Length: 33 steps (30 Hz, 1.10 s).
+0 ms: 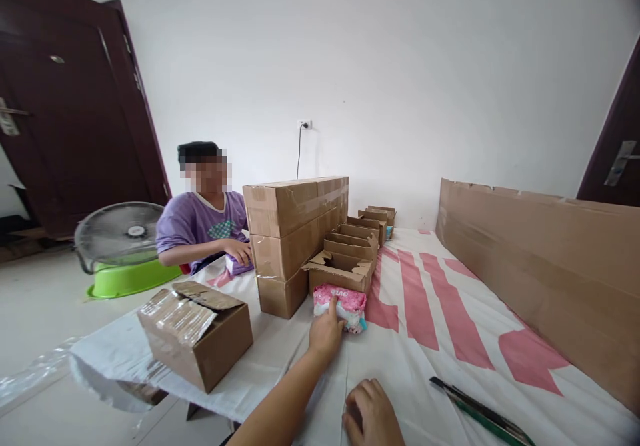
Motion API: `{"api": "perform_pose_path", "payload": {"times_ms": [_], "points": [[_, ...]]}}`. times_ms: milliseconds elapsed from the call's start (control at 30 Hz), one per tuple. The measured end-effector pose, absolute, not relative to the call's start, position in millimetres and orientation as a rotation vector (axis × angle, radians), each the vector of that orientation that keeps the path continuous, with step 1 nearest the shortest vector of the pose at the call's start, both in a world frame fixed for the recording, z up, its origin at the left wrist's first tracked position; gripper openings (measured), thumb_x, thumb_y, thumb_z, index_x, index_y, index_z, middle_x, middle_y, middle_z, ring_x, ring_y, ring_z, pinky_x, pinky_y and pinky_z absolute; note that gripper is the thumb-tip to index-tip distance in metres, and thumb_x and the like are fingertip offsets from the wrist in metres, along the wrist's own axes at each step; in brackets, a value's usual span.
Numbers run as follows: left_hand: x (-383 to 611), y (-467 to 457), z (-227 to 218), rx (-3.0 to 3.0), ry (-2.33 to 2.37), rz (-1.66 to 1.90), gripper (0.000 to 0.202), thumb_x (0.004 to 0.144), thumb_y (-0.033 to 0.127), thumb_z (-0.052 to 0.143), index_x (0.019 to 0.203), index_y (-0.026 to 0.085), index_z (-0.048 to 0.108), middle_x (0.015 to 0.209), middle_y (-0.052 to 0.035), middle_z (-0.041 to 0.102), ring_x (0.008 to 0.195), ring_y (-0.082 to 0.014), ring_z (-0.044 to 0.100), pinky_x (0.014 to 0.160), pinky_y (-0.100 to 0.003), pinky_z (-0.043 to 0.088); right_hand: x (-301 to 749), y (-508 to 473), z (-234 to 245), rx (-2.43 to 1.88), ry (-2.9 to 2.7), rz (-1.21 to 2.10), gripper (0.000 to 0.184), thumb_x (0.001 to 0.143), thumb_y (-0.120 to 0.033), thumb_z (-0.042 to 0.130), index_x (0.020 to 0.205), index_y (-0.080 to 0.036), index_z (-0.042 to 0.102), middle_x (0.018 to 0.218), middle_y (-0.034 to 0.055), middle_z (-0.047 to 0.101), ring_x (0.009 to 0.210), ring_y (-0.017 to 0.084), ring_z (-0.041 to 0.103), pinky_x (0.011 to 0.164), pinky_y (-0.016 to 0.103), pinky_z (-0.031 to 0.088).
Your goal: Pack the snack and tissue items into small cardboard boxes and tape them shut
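Note:
My left hand [327, 331] is closed on a pink and white soft plastic pack [341, 308], with one finger stretched over its top and the thumb at its right side. The pack is against the front of an open cardboard box [340, 274], the nearest of a row of open boxes. My right hand [373, 411] rests on the cloth nearer to me, its fingers curled in and nothing visible in them. To its right lies a utility knife [483, 411] with a green handle.
Stacked sealed cartons [283, 246] form a wall left of the open boxes. A taped carton [197, 333] sits at the table's left edge. Across the table, a person in purple [200, 226] touches a purple pack [239, 265]. A long cardboard panel [540, 266] stands at right.

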State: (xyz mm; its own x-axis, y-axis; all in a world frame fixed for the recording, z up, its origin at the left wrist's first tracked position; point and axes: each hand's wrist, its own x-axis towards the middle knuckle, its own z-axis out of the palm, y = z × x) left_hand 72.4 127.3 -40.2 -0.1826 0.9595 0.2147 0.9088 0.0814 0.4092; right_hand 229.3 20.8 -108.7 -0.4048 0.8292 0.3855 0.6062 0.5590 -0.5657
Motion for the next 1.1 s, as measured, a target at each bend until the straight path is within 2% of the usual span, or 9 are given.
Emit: {"api": "perform_pose_path", "payload": {"times_ms": [133,267,433,533,667,767,867,967,1100], "points": [[75,147,-46,1.952,2.260,0.751,0.066,0.088,0.025,0.057,0.147,0.015,0.029,0.110,-0.0138,0.069,0.103,-0.0275,0.063,0.085,-0.033,0.041,229,25,-115,-1.139,-2.158,0.422,0.019,0.069,-0.007,0.060,0.083,-0.021,0.060,0.088,0.0017,0.063,0.087,0.020,0.056,0.078,0.029,0.040],[72,155,-56,2.011,2.247,0.842,0.064,0.091,0.026,0.053,0.148,0.015,0.028,0.114,-0.0117,0.065,0.110,-0.0266,0.058,0.093,-0.033,0.040,229,24,-116,-1.132,-2.157,0.399,0.019,0.069,-0.006,0.059,0.082,-0.021,0.059,0.087,0.0015,0.063,0.087,0.019,0.056,0.078,0.029,0.041],[66,150,-63,2.082,2.221,0.928,0.065,0.091,0.018,0.047,0.151,0.014,0.022,0.119,-0.0129,0.059,0.112,-0.0252,0.055,0.095,-0.034,0.042,228,18,-104,-1.157,-2.149,0.398,0.020,0.070,-0.004,0.057,0.081,-0.020,0.059,0.085,0.0013,0.063,0.085,0.018,0.056,0.077,0.029,0.041],[68,143,-63,2.238,2.116,0.886,0.054,0.093,0.016,0.041,0.147,0.019,0.035,0.113,-0.0113,0.059,0.106,-0.0240,0.056,0.093,-0.035,0.044,227,15,-97,-1.181,-2.139,0.400,0.019,0.069,-0.003,0.057,0.079,-0.020,0.059,0.084,0.0015,0.063,0.084,0.018,0.056,0.076,0.029,0.041],[76,139,-65,2.488,1.865,0.726,0.049,0.087,0.021,0.054,0.135,0.033,0.052,0.106,-0.0044,0.062,0.102,-0.0216,0.056,0.093,-0.032,0.044,227,12,-91,-1.181,-2.146,0.408,0.016,0.072,-0.005,0.056,0.079,-0.020,0.058,0.085,0.0020,0.063,0.084,0.019,0.055,0.077,0.029,0.042],[79,140,-67,2.500,1.875,0.683,0.043,0.090,0.022,0.050,0.131,0.032,0.056,0.102,-0.0061,0.063,0.101,-0.0237,0.054,0.090,-0.035,0.043,228,11,-88,-1.185,-2.157,0.412,0.015,0.073,-0.005,0.056,0.079,-0.020,0.058,0.085,0.0023,0.063,0.085,0.019,0.056,0.077,0.030,0.042],[79,140,-70,2.413,2.021,0.706,0.043,0.094,0.021,0.041,0.135,0.028,0.052,0.106,-0.0101,0.061,0.105,-0.0281,0.050,0.090,-0.041,0.041,228,10,-85,-1.200,-2.145,0.439,0.015,0.075,-0.005,0.056,0.080,-0.019,0.058,0.086,0.0024,0.063,0.086,0.019,0.056,0.079,0.030,0.042],[78,138,-71,2.314,2.157,0.713,0.047,0.093,0.022,0.043,0.140,0.024,0.047,0.113,-0.0134,0.058,0.111,-0.0315,0.047,0.093,-0.044,0.037,228,8,-82,-1.217,-2.124,0.467,0.015,0.076,-0.006,0.056,0.079,-0.020,0.059,0.086,0.0021,0.064,0.087,0.019,0.056,0.079,0.030,0.042],[77,134,-70,2.272,2.198,0.665,0.050,0.091,0.027,0.049,0.141,0.028,0.044,0.119,-0.0122,0.055,0.115,-0.0313,0.046,0.094,-0.044,0.036,228,7,-79,-1.211,-2.121,0.472,0.014,0.076,-0.007,0.055,0.078,-0.020,0.059,0.085,0.0021,0.064,0.086,0.019,0.057,0.080,0.030,0.043]]}}
